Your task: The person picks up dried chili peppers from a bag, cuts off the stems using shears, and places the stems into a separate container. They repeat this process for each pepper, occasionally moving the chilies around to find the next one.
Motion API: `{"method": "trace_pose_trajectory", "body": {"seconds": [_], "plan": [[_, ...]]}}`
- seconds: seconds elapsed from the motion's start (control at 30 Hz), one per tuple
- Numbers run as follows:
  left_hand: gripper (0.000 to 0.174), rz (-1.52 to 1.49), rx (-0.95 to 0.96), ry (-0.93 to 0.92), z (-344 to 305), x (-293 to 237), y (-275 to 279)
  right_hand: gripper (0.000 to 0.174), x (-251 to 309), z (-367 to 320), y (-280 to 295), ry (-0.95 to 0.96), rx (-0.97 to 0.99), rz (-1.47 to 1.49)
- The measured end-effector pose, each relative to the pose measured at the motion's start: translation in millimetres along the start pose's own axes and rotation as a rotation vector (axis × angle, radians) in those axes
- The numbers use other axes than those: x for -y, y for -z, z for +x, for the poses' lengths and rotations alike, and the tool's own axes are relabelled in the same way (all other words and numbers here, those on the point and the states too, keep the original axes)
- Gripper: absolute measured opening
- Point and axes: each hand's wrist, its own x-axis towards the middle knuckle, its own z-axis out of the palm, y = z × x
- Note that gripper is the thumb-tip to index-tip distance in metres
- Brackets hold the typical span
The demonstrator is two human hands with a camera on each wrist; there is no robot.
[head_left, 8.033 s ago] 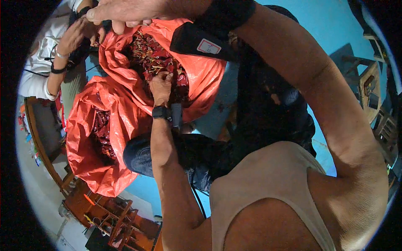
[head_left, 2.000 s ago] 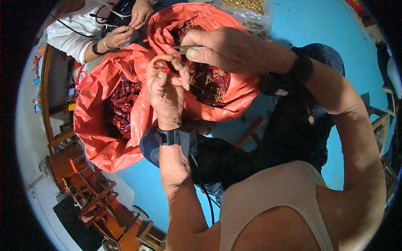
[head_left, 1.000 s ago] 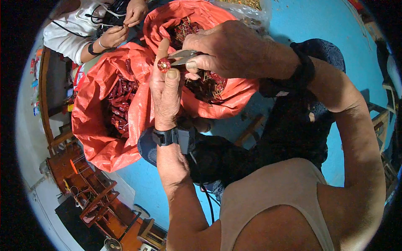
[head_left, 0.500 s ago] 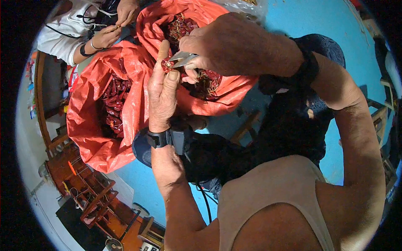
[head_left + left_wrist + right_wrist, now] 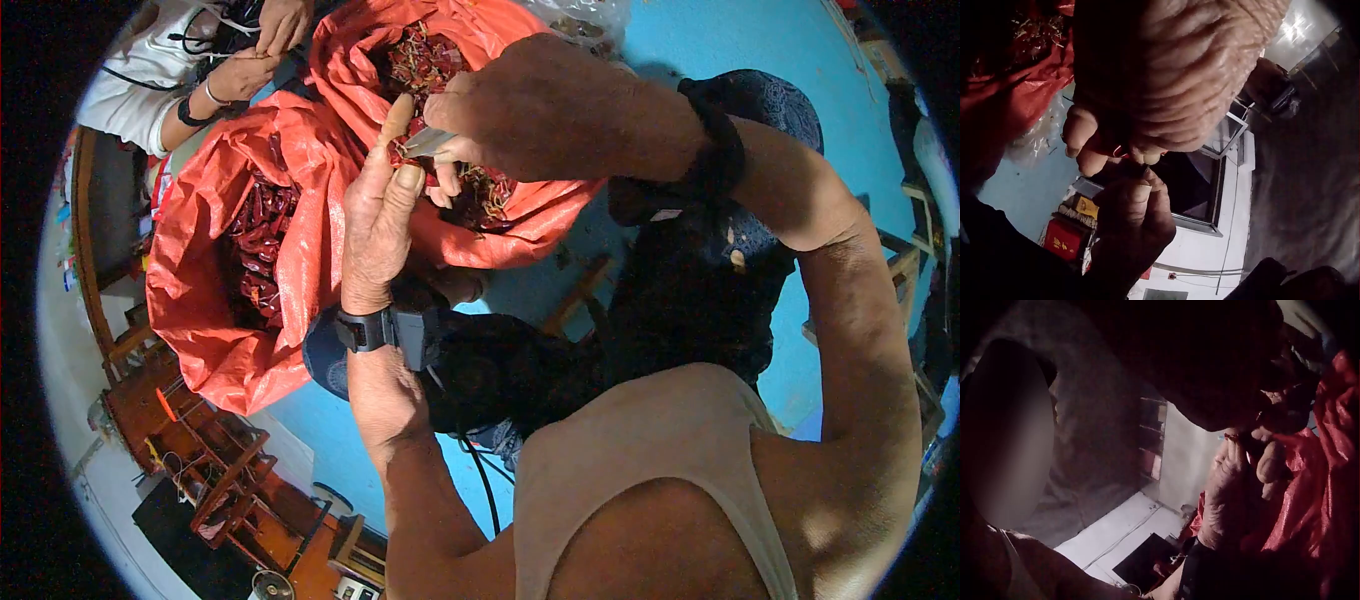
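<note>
In the head view, my left hand (image 5: 378,225) pinches a dried red chili (image 5: 397,153) between thumb and fingers, its stem end showing. My right hand (image 5: 570,110) grips small metal scissors (image 5: 428,142), whose blade tips reach the chili right at the left fingertips. The scissors' handles are hidden inside the right hand. Both hands are over the front of an orange-red woven sack (image 5: 490,252) holding chilies and loose stems. In the left wrist view, the left palm (image 5: 1185,81) faces the right hand's fingers (image 5: 1138,203). The right wrist view is dark, with the left hand (image 5: 1225,487) showing at the work.
A second orange-red sack (image 5: 195,330) with dried chilies (image 5: 262,235) stands at the left. Another person's hands (image 5: 240,78) work close behind it. A clear plastic bag (image 5: 590,25) lies on the blue floor (image 5: 720,35) at the top. Wooden furniture (image 5: 220,465) stands lower left.
Eight seconds ago my left hand was down in the chilies and my right raised. Both then came together; the scissors moved onto the chili. Lately the view has shifted slightly.
</note>
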Motion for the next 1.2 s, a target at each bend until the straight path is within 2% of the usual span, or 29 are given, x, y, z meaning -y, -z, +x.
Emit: {"method": "trace_pose_trajectory", "body": {"seconds": [0.13,0.23,0.3,0.33,0.4,0.47,0.53,0.6,0.63,0.67,0.73,0.8,0.83,0.9,1.0,1.03,1.07,1.1,1.13,1.17,1.2], "plan": [[0.055,-0.016,-0.074,-0.019,-0.3,-5.1,-4.7,0.017,5.5,2.6,-7.0,0.005,-0.030,-0.148],[0.057,-0.082,-0.122,-0.055,2.9,-1.2,-1.4,0.016,12.7,12.5,-0.5,0.007,0.006,0.004],[0.057,-0.194,-0.122,-0.170,8.0,-10.3,-3.1,0.017,13.9,17.3,-6.3,-0.107,-0.135,0.477],[0.052,-0.285,-0.267,-0.095,5.0,-14.9,-10.9,0.017,14.0,18.1,-6.6,-0.103,-0.133,0.476],[0.047,-0.324,-0.263,-0.115,5.4,-10.7,-5.2,0.018,15.4,20.7,-6.0,-0.092,-0.078,0.162],[0.033,-0.456,-0.235,-0.109,4.0,-8.7,1.0,0.019,14.7,22.7,-10.8,-0.091,-0.094,0.195],[0.030,-0.496,-0.228,-0.103,2.4,-11.2,3.3,0.019,10.4,24.8,-21.6,-0.090,-0.111,0.226],[0.027,-0.537,-0.223,-0.098,1.1,-11.1,5.8,0.015,8.3,30.4,-32.1,0.021,-0.309,0.268],[0.025,-0.617,-0.155,-0.118,0.6,-8.6,7.3,0.015,7.3,27.9,-33.8,0.024,-0.307,0.268],[0.023,-0.696,-0.086,-0.139,0.5,-6.7,8.5,0.019,10.9,27.5,-29.0,-0.030,-0.248,0.345],[0.020,-0.763,-0.078,-0.149,2.3,-4.5,10.2,0.024,15.8,28.6,-21.4,-0.080,-0.186,0.419],[0.018,-0.831,-0.068,-0.157,4.1,-3.5,10.3,0.026,19.0,29.3,-17.2,-0.248,-0.035,0.757],[0.017,-0.915,-0.052,-0.153,4.7,-3.4,9.4,0.026,21.0,29.3,-16.6,-0.246,-0.033,0.756],[0.017,-0.998,-0.037,-0.152,5.4,-3.8,9.6,0.029,25.6,30.2,-15.0,-0.429,0.002,1.028],[0.016,-1.050,0.002,-0.150,7.4,-3.3,10.5,0.030,33.0,32.6,-4.3,-0.506,0.040,1.110],[0.015,-1.018,0.068,-0.182,8.2,-0.9,9.5,0.030,32.6,32.9,5.7,-0.506,0.041,1.109],[0.015,-0.985,0.131,-0.217,8.7,-1.1,7.1,0.030,30.6,33.6,19.5,-0.481,-0.048,1.173],[0.013,-1.009,0.123,-0.169,3.8,-2.3,0.7,0.030,27.7,35.7,27.1,-0.451,-0.136,1.236],[0.012,-0.956,0.127,-0.192,1.5,-5.1,-1.9,0.030,17.5,39.3,23.4,-0.442,-0.134,1.232],[0.011,-0.900,0.136,-0.214,1.8,-8.1,-2.5,0.028,-1.9,44.1,14.2,-0.288,-0.180,1.232],[0.010,-0.981,0.152,-0.251,2.2,-9.2,-1.3,0.025,-19.9,48.4,5.4,-0.136,-0.229,1.227]]}}
